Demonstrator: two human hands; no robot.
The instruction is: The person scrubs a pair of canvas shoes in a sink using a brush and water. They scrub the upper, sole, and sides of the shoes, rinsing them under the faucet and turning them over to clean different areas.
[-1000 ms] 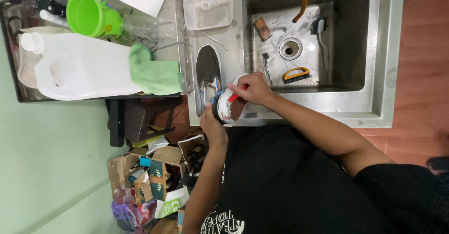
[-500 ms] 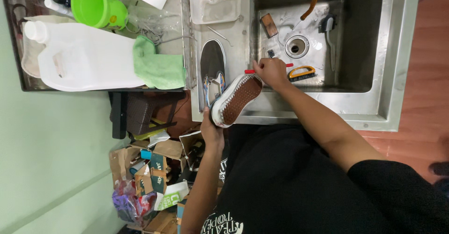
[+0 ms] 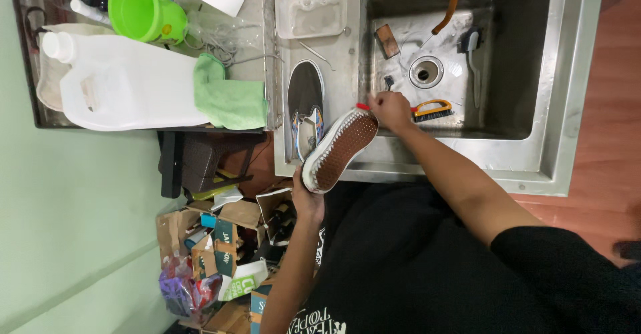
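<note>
While the left hand (image 3: 307,202) grips the heel end of a shoe (image 3: 339,150) with its fingers closed around it, sole up over the front rim of the sink (image 3: 567,94), the right hand (image 3: 390,110) is curled shut on a red-handled brush (image 3: 362,107) at the shoe's toe. A second shoe (image 3: 306,107) lies just beside, on the drainboard. Farther off on the table sit a green cloth (image 3: 230,97), a white jug (image 3: 127,84) and a green cup (image 3: 143,8).
</note>
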